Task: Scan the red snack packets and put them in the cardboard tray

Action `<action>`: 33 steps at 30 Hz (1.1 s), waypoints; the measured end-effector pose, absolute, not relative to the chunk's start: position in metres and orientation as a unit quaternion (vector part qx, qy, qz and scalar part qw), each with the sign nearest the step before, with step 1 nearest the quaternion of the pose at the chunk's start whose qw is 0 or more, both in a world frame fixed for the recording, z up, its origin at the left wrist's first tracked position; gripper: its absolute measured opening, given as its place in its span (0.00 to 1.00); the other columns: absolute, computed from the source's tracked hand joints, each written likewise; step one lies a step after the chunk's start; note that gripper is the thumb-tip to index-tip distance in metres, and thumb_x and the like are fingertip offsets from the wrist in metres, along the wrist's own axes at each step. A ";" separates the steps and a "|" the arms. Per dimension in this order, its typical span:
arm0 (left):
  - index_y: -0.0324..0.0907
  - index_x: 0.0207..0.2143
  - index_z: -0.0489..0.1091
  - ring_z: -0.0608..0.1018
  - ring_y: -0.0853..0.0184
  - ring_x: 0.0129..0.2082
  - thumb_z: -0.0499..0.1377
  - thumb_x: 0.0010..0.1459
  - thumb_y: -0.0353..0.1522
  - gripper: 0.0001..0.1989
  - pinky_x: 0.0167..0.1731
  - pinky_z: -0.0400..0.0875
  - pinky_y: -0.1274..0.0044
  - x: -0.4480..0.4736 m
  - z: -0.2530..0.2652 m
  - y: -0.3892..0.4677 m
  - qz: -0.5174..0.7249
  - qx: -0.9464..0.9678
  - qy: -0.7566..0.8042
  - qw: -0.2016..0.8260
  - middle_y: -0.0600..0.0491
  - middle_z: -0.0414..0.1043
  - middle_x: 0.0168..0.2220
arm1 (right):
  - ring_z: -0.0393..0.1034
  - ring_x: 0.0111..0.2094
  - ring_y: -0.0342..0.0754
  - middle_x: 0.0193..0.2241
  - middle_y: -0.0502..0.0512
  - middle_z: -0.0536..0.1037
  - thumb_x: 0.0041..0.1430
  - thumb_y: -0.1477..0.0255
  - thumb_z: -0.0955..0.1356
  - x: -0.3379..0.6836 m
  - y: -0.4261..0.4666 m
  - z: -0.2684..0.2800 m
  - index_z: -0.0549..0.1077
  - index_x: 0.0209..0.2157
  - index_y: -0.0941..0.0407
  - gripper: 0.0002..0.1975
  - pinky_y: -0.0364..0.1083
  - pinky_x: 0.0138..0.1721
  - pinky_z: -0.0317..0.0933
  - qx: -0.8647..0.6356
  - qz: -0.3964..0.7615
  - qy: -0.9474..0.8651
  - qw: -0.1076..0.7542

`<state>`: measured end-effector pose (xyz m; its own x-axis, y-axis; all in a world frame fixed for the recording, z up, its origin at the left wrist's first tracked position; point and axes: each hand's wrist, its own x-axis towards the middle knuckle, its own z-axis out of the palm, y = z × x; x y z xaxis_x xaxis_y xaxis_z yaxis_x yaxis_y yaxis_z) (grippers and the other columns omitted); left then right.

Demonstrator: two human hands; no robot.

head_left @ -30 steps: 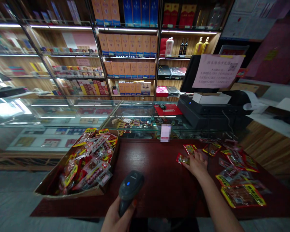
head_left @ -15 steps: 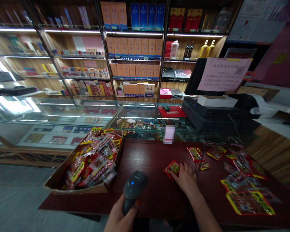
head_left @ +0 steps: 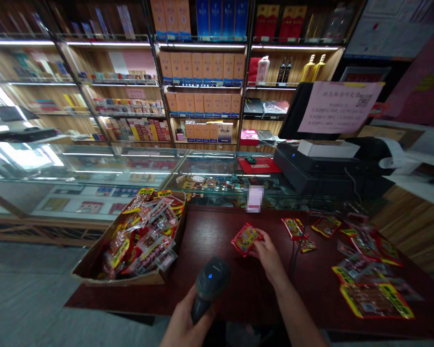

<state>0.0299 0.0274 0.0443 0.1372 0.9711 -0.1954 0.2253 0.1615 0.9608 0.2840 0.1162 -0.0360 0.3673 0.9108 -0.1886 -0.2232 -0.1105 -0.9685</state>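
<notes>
My left hand (head_left: 191, 315) is wrapped round the handle of a dark barcode scanner (head_left: 212, 279) with a small blue light on its head. In my right hand (head_left: 266, 253) is a red and yellow snack packet (head_left: 246, 239), pinched at its right edge between thumb and fingers. The packet is tilted, a little above the dark red wooden table (head_left: 206, 226). The scanner's head points toward the table's middle, just left of and nearer than the packet.
An open cardboard box (head_left: 126, 282) heaped with snack packets stands at the left. More packets (head_left: 376, 300) lie scattered at the right, and a thin dark cable (head_left: 298, 241) crosses there. Behind are a glass display counter (head_left: 210, 166) and a black monitor (head_left: 296, 113).
My right hand has lifted the packet from the tabletop and brought it slightly left. My left hand has shifted a little to the right with the scanner.
</notes>
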 end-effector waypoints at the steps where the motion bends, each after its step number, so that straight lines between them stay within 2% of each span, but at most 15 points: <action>1: 0.39 0.44 0.79 0.75 0.62 0.24 0.66 0.51 0.37 0.18 0.26 0.73 0.78 0.030 0.045 0.028 0.351 0.550 0.546 0.526 0.58 0.68 0.16 | 0.80 0.37 0.55 0.37 0.53 0.81 0.51 0.62 0.69 0.281 0.117 -0.034 0.65 0.53 0.51 0.28 0.52 0.36 0.74 -0.560 0.481 -0.292 0.608; 6: 0.37 0.41 0.79 0.78 0.59 0.36 0.62 0.50 0.31 0.15 0.40 0.74 0.76 0.029 0.047 0.036 0.326 0.615 0.507 0.509 0.51 0.80 0.31 | 0.79 0.43 0.58 0.44 0.57 0.80 0.52 0.62 0.70 0.272 0.119 -0.029 0.64 0.55 0.51 0.28 0.56 0.41 0.74 -0.521 0.496 -0.294 0.630; 12: 0.36 0.46 0.78 0.79 0.56 0.42 0.57 0.53 0.27 0.18 0.45 0.71 0.75 0.027 0.043 0.037 0.304 0.656 0.484 0.493 0.49 0.82 0.40 | 0.78 0.45 0.58 0.46 0.59 0.79 0.51 0.61 0.71 0.266 0.118 -0.020 0.64 0.54 0.52 0.29 0.56 0.42 0.74 -0.525 0.502 -0.315 0.610; 16: 0.35 0.46 0.78 0.78 0.58 0.41 0.57 0.53 0.26 0.18 0.45 0.70 0.76 0.025 0.042 0.036 0.307 0.652 0.489 0.491 0.50 0.81 0.35 | 0.79 0.41 0.56 0.45 0.58 0.79 0.51 0.61 0.71 0.258 0.115 -0.010 0.64 0.53 0.52 0.28 0.54 0.40 0.74 -0.524 0.506 -0.333 0.599; 22: 0.35 0.45 0.78 0.78 0.60 0.37 0.59 0.53 0.29 0.17 0.41 0.72 0.77 0.021 0.041 0.035 0.332 0.613 0.518 0.496 0.50 0.81 0.37 | 0.79 0.40 0.55 0.43 0.56 0.81 0.53 0.59 0.71 0.242 0.116 -0.003 0.66 0.54 0.52 0.28 0.51 0.37 0.74 -0.525 0.497 -0.378 0.579; 27: 0.38 0.38 0.78 0.77 0.62 0.29 0.65 0.51 0.36 0.13 0.30 0.73 0.78 0.011 0.037 0.032 0.376 0.560 0.545 0.497 0.55 0.75 0.23 | 0.78 0.42 0.54 0.49 0.54 0.79 0.51 0.59 0.73 0.207 0.156 0.017 0.65 0.56 0.48 0.31 0.50 0.34 0.75 -0.454 0.550 -0.391 0.581; 30: 0.39 0.37 0.78 0.76 0.62 0.27 0.66 0.51 0.41 0.16 0.28 0.73 0.78 0.005 0.036 0.025 0.397 0.519 0.569 0.499 0.56 0.72 0.21 | 0.78 0.39 0.52 0.46 0.52 0.80 0.51 0.61 0.73 0.161 0.192 0.040 0.64 0.57 0.47 0.32 0.50 0.34 0.75 -0.381 0.605 -0.434 0.549; 33: 0.38 0.38 0.77 0.76 0.62 0.26 0.66 0.52 0.44 0.19 0.27 0.72 0.78 0.003 0.037 0.018 0.407 0.495 0.589 0.493 0.57 0.71 0.19 | 0.78 0.37 0.52 0.41 0.51 0.81 0.52 0.63 0.73 0.112 0.218 0.052 0.60 0.62 0.48 0.37 0.55 0.38 0.75 -0.347 0.644 -0.488 0.477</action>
<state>0.0030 0.0179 0.0370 -0.0257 0.9837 -0.1778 0.1818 0.1795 0.9668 0.1125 0.2184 0.0523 -0.3045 0.9523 0.0181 -0.2747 -0.0696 -0.9590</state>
